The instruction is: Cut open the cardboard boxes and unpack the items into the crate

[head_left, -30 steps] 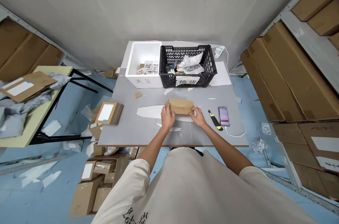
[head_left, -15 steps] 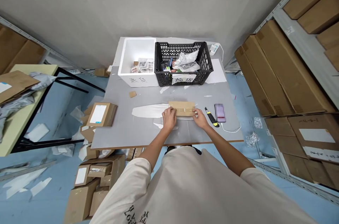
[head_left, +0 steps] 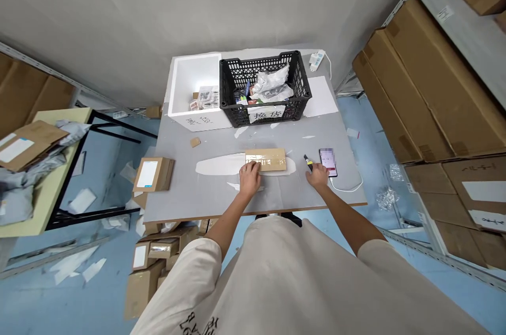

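A small brown cardboard box (head_left: 265, 159) with shiny tape across it lies on the grey table (head_left: 221, 195), over a white patch on the tabletop. My left hand (head_left: 250, 179) grips its front left corner with bent fingers. To the right, my right hand (head_left: 317, 175) is closed around a black and yellow utility knife (head_left: 308, 161), whose front end sticks out past the fingers. A phone (head_left: 329, 161) on a white cable lies right beside that hand, its lower left part partly covered.
At the table's back stand a white foam box (head_left: 200, 120) and a black plastic crate (head_left: 263, 113) holding bagged items. A labelled carton (head_left: 154, 174) sits at the left edge. Stacked cartons (head_left: 422, 87) fill the right shelving; a side table (head_left: 35, 219) with parcels stands left.
My right hand has left the cardboard box and moved right onto the utility knife. My left hand stays on the box, which now lies flat. The view has shifted slightly.
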Demonstrator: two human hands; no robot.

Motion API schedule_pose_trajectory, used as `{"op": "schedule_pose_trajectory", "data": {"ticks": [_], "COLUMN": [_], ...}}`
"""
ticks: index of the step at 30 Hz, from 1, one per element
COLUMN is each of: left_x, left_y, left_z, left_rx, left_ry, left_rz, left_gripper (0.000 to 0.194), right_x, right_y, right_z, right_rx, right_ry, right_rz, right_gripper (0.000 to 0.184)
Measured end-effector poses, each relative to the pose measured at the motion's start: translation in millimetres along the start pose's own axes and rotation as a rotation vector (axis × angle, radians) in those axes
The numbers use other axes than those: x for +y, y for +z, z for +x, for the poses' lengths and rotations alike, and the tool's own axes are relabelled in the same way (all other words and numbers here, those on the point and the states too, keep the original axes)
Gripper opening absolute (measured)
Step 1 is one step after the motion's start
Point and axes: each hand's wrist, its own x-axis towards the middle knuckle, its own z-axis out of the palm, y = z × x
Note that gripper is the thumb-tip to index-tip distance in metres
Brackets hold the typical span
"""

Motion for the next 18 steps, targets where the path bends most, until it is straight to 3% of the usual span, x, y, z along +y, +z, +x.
{"op": "schedule_pose_trajectory", "data": {"ticks": [6, 13, 18], "left_x": [7.4, 15.9, 15.2], "left_y": [5.6, 8.1, 7.1], "left_z": [-0.5, 2.1, 0.5], "left_rx": [0.015, 0.019, 0.015], "left_ry": [-0.046, -0.099, -0.061], "left_rz": [-0.021, -0.034, -0.032], "left_gripper": [0.052, 0.054, 0.054], "right_x": [24.6, 28.2, 29.0], "right_y": [12.2, 13.3, 6.5], "right_z": [13.8, 19.6, 18.2], "right_rx": [-0.005, 0.022, 0.039], "right_ry": [-0.035, -0.036, -0.022], "right_rz": [-0.055, -0.040, -0.057], "right_gripper": [0.042, 0.037, 0.035]}}
